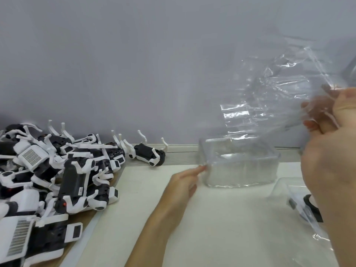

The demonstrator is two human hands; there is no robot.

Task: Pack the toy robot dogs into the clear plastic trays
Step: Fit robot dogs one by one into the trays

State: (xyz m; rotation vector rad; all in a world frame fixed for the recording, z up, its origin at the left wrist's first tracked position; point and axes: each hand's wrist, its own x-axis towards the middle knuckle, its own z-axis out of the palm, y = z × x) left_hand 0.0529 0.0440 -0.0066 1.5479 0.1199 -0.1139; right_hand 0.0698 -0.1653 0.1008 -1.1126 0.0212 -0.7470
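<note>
Closest to me, on the right, the person's right hand (331, 151) is raised in front of the camera, its grip pinched on a crinkled clear plastic bag (269, 97); the thumb and fingers are curled round the film's gathered edge. The bag hangs open from that hand and drapes down and left over a stack of clear plastic trays (240, 170) standing on the white tabletop (221, 218). Behind and below the right wrist lies another clear tray (285, 189), tilted, with a black-and-white toy (310, 209) partly showing through it; whether the toy sits properly in the tray I cannot tell, since the hand hides much of it.

From the lower middle, the left forearm reaches up across the tabletop. The left hand (185, 182) has its fingers extended toward the left corner of the tray stack, fingertips (202, 168) touching or pinching the rim or film there; motion blur keeps me from telling whether that grip is closed on anything.

To the left, the pile of toy robot dogs (57, 170) is heaped on a wooden surface beside the white tabletop, bodies black and white, legs sticking up at all angles. Farther back, one lone robot dog (148, 155) lies on its back near the grey wall (134, 64), well apart from the trays, its legs in the air.
</note>
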